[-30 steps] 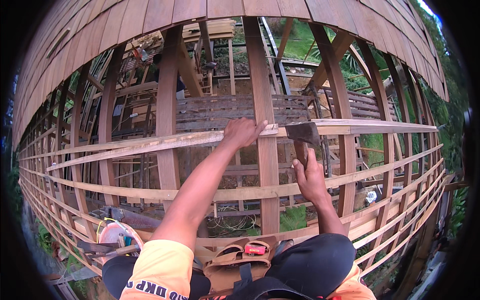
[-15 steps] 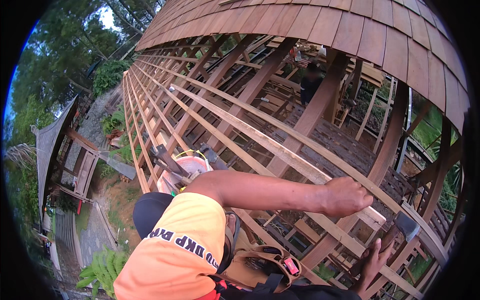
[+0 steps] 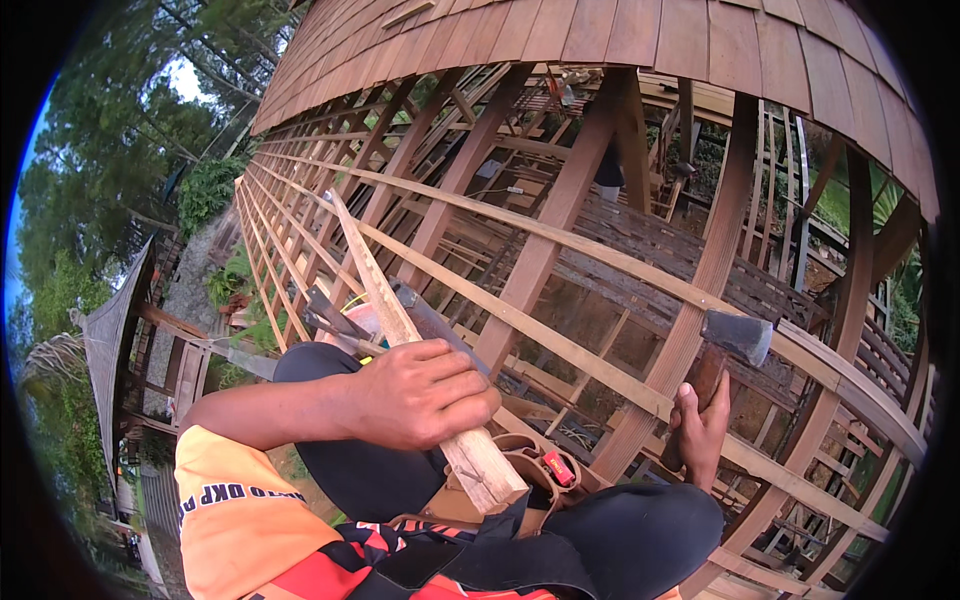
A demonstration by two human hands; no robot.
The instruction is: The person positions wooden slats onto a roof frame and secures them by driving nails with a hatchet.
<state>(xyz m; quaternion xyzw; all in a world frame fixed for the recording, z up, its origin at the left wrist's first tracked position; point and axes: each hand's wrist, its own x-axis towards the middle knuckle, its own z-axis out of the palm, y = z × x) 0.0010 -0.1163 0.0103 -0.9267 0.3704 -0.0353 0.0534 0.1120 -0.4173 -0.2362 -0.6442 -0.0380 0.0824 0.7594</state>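
Observation:
My left hand (image 3: 425,395) is closed in a fist around a rough wooden batten (image 3: 482,470). The batten's near end points down toward my lap and its far end reaches away over the roof frame. On the right, my right hand (image 3: 702,430) grips the wooden handle of a hatchet (image 3: 738,338). Its metal head is raised, blade toward the right, above the roof battens. A tan leather tool pouch (image 3: 518,447) with a red packet (image 3: 558,468) in it sits at my waist, partly behind the batten.
Thin battens (image 3: 520,318) run across thick sloping rafters (image 3: 560,205), with open gaps down to the lower level. Wooden shingles (image 3: 600,35) cover the roof above. A bucket (image 3: 362,318) with tools stands beyond my left knee. Someone's dark-clothed figure (image 3: 608,170) is partly hidden below.
My left hand has drawn the batten off the roof frame toward my lap, swinging it to point away from me. The hatchet has moved up and left in my right hand.

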